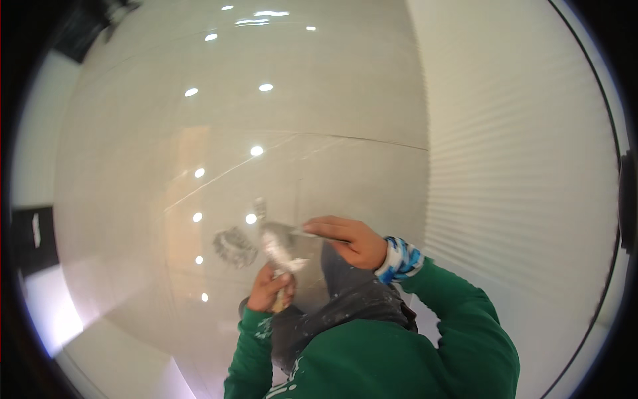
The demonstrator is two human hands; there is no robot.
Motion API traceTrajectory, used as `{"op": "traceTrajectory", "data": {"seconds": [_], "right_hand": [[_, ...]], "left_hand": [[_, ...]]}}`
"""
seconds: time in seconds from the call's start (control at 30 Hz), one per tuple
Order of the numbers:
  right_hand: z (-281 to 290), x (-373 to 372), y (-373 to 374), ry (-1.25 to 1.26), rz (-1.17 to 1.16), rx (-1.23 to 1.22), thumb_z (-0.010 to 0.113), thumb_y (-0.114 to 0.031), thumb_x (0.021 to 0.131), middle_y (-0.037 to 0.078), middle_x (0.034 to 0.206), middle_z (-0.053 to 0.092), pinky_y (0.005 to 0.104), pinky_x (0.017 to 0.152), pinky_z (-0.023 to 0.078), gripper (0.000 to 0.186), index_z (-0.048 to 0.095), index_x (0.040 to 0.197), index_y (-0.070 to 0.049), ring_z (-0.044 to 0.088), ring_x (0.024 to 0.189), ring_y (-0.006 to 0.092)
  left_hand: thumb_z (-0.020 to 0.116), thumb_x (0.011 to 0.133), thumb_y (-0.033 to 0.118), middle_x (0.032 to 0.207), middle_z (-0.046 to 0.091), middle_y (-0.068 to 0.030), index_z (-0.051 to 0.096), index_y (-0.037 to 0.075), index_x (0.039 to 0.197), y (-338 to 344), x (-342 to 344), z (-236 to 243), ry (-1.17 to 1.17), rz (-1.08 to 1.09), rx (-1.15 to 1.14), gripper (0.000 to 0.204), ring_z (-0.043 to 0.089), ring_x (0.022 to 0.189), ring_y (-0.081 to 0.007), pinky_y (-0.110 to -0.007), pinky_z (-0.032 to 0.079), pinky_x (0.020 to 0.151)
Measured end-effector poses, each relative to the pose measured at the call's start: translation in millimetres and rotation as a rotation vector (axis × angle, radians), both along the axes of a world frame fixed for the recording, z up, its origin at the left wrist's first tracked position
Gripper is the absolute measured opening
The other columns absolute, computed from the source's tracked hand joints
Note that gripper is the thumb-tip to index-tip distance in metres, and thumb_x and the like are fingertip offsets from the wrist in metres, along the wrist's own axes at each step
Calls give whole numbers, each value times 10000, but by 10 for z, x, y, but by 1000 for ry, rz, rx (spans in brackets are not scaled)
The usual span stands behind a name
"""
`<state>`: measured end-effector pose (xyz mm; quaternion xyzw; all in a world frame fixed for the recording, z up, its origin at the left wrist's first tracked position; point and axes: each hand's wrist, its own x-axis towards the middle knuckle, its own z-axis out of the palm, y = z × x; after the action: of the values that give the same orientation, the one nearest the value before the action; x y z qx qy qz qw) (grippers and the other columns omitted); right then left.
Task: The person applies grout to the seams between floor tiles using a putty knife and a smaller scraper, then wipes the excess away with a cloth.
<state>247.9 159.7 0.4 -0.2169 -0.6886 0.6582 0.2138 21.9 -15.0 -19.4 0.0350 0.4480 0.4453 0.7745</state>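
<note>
Head view: your left hand grips a trowel; right fingers pinch a scraper above it; wet filler could drop.

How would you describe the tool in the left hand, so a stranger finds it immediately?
Start at the large glossy tiled surface. Below its middle, the left hand grips a putty knife. Unlike the thinner blade under the right hand, it is broad and caked with white paste.
</note>
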Motion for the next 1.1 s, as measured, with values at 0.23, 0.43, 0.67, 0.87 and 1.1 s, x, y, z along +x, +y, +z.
{"op": "traceTrajectory", "data": {"seconds": [0.23, 0.43, 0.67, 0.87, 1.1], "right_hand": [[67, 477, -149, -217, 310, 319, 488, 177, 777, 186, 1435, 494, 386, 1087, 435, 754, 495, 1476, -107, 523, 1297, 379], [229, 458, -774, 91, -338, -1112, 521, -69, 994, 136, 1077, 682, 523, 785, 547, 219, 599, 1176, 26, 686, 917, 331], [391, 184, -1288, 190, -174, -1334, 483, -183, 1001, 182, 1037, 699, 453, 670, 499, 292, 635, 1120, 35, 669, 907, 364], [480, 70, -1165, 266, -5, -994, 515, -113, 994, 191, 1003, 693, 418, 693, 523, 248, 584, 1173, 45, 674, 887, 335], [1089, 301, -655, 85, 268, 273, 562, 102, 901, 159, 1226, 662, 353, 975, 499, 530, 525, 1411, -38, 669, 1080, 297]], "left_hand": [[689, 972, 173, 735, 606, -19, 598, 23, 1110, -358, 195, 644, 124, -255, 160, 223, 560, 538, -104, -253, 439, 487], [687, 945, 83, 807, 703, -155, 633, -40, 1056, -684, 556, 720, 1064, 1, 481, 175, 658, 622, -243, -322, 494, 573], [648, 831, -41, 941, 646, -199, 548, 15, 1116, -1076, 820, 353, 1726, 46, 609, 308, 649, 808, -419, -481, 528, 684], [615, 921, 54, 807, 615, -131, 531, 29, 1183, -1615, 347, 58, 1819, -112, 477, 276, 635, 661, -332, -427, 512, 591], [616, 1005, 156, 747, 574, -39, 515, 37, 1241, -1321, 754, 912, 11, 136, 345, 283, 522, 517, -92, -228, 422, 455]]}}
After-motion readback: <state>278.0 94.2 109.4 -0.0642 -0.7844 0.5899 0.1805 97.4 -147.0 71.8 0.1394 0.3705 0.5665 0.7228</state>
